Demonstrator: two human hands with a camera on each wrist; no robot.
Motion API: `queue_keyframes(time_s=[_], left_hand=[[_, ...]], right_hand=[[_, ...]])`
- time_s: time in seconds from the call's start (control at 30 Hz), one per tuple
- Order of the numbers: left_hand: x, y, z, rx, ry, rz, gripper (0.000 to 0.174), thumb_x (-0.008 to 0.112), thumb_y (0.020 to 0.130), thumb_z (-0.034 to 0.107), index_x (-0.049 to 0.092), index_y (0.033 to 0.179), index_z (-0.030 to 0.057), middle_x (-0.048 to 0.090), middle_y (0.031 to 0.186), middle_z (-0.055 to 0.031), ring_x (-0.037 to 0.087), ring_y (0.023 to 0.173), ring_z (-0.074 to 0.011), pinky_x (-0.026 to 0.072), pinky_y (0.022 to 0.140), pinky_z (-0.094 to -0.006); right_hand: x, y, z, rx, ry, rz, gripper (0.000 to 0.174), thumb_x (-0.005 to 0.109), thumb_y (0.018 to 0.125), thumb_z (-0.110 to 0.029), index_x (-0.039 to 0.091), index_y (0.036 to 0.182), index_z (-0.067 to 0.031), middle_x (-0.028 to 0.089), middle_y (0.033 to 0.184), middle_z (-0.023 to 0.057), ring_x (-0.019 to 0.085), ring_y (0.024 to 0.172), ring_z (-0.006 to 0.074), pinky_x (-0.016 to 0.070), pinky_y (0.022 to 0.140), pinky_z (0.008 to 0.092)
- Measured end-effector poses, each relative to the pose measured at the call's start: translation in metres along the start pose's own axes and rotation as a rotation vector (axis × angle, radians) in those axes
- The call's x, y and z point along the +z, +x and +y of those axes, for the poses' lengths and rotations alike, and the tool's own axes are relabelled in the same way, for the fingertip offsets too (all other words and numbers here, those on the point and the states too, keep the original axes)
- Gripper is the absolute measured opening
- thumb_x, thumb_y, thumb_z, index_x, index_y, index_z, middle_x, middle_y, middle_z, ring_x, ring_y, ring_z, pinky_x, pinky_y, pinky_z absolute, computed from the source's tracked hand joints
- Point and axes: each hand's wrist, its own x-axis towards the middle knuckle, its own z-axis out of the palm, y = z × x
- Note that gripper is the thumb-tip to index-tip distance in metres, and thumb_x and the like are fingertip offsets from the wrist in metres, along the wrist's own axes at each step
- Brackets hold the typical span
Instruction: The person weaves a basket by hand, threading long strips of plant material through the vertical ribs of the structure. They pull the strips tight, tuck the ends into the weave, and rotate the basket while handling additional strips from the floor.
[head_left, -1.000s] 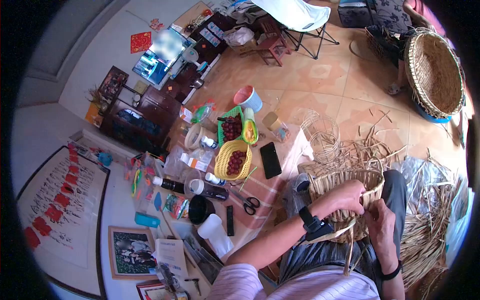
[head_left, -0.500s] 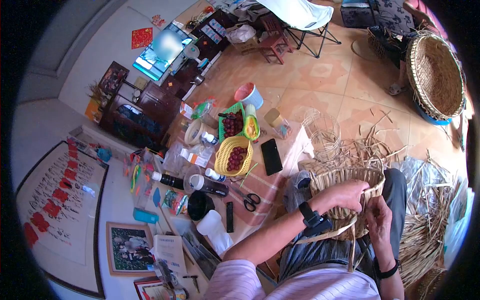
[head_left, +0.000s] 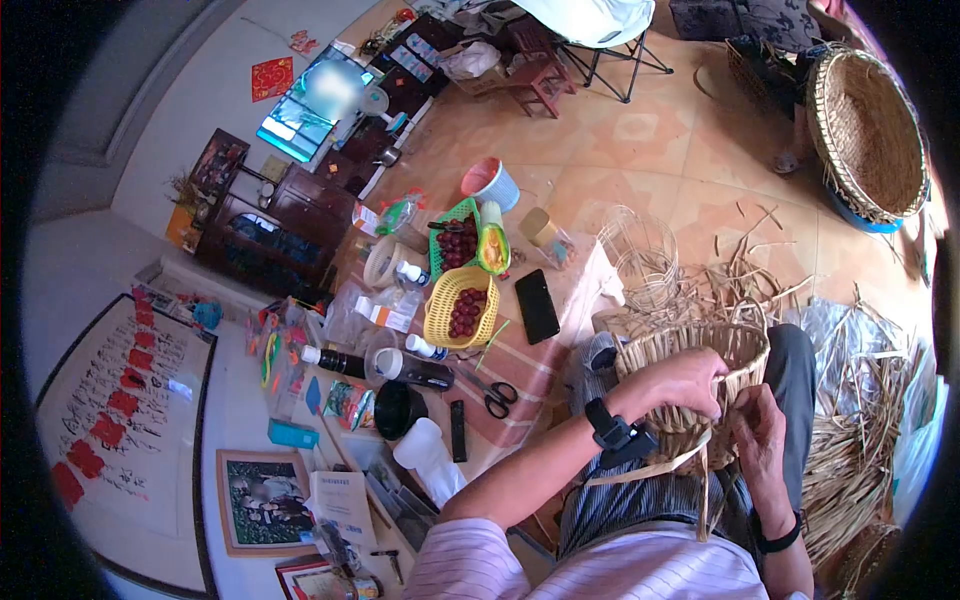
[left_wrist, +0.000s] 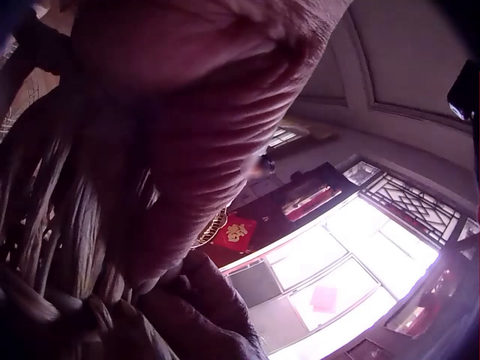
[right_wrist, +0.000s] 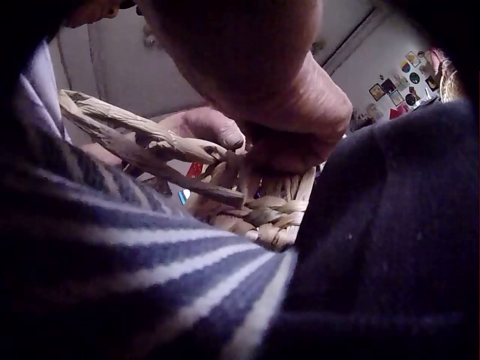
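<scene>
A half-woven basket (head_left: 650,362) of dried plant strips sits on the person's lap, its open top facing up. My left hand (head_left: 672,385) grips its near rim, thumb on the outer side. Close by on the right, my right hand (head_left: 758,435) pinches at a strip on the wall, fingers curled; the pinched end is hidden. In the right wrist view, the woven wall (right_wrist: 274,217) shows under the curled right hand (right_wrist: 296,120), and a folded strip (right_wrist: 142,135) juts out to the left. A loose strip (head_left: 703,495) hangs down over the lap.
Left of the lap, a cloth-covered table holds scissors (head_left: 498,398), a phone (head_left: 537,306), a yellow basket (head_left: 440,325) of red fruit and several bottles. Loose strips (head_left: 850,470) are heaped on the floor at right. A large woven basket (head_left: 818,130) stands behind them.
The left hand's thumb and fingertips have spread a little apart at the rim. The right fingertips have risen slightly along the basket wall. The head view has shifted slightly.
</scene>
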Motion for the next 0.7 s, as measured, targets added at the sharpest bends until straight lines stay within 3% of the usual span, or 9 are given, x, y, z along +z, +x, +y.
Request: queue_keyframes(time_s=[0.27,0.37,0.5,0.53,0.6,0.7], left_hand=[[-0.002,0.000,-0.009,-0.074,-0.071,-0.099,0.039,0.088,0.075,0.023,0.080,0.102,-0.0037,0.077,0.079,-0.0056,0.066,0.070,-0.0109,0.0530,0.065,-0.0334],[-0.008,-0.001,-0.008,-0.079,-0.084,-0.138,0.038,0.086,0.076,0.024,0.080,0.101,-0.0034,0.075,0.076,-0.0025,0.063,0.069,-0.0109,0.0504,0.064,-0.0345],[-0.017,-0.004,-0.008,-0.076,-0.196,-0.227,0.047,0.087,0.076,0.028,0.078,0.110,-0.0027,0.077,0.086,0.0000,0.064,0.076,-0.0099,0.0508,0.069,-0.0333],[-0.014,0.002,-0.014,-0.093,-0.203,-0.282,0.049,0.089,0.076,0.026,0.078,0.115,-0.0010,0.077,0.089,0.0006,0.065,0.080,-0.0101,0.0515,0.072,-0.0328],[-0.011,0.005,-0.021,-0.087,-0.253,-0.290,0.045,0.089,0.076,0.025,0.079,0.112,0.0005,0.077,0.086,-0.0007,0.065,0.076,-0.0117,0.0522,0.069,-0.0345],[-0.010,0.009,-0.025,-0.124,-0.281,-0.310,0.043,0.089,0.077,0.025,0.080,0.112,0.0018,0.076,0.084,-0.0012,0.065,0.075,-0.0127,0.0523,0.068,-0.0357]], right_hand=[[-0.001,0.001,0.005,-0.009,0.022,0.016,0.018,0.063,0.097,0.011,0.056,0.103,-0.0044,0.053,0.089,-0.0025,0.048,0.079,0.0067,0.0424,0.070,0.0252],[-0.003,0.001,0.010,0.000,0.033,0.003,0.018,0.065,0.097,0.011,0.057,0.104,-0.0034,0.054,0.089,-0.0016,0.050,0.081,0.0084,0.0448,0.072,0.0270],[-0.006,0.000,0.009,-0.043,0.025,-0.032,0.018,0.066,0.097,0.009,0.058,0.107,-0.0019,0.056,0.090,0.0014,0.053,0.082,0.0118,0.0487,0.075,0.0305],[-0.009,-0.001,0.014,-0.057,-0.006,-0.029,0.019,0.067,0.095,0.009,0.059,0.108,-0.0018,0.058,0.090,0.0036,0.056,0.082,0.0147,0.0500,0.075,0.0319],[-0.011,0.001,0.023,-0.093,-0.065,-0.026,0.022,0.069,0.093,0.009,0.061,0.111,-0.0015,0.061,0.092,0.0080,0.063,0.081,0.0205,0.0527,0.075,0.0349],[-0.009,-0.005,0.006,-0.462,-0.530,0.012,0.027,0.074,0.090,0.006,0.064,0.114,-0.0019,0.064,0.096,0.0133,0.069,0.082,0.0331,0.0560,0.072,0.0412]])
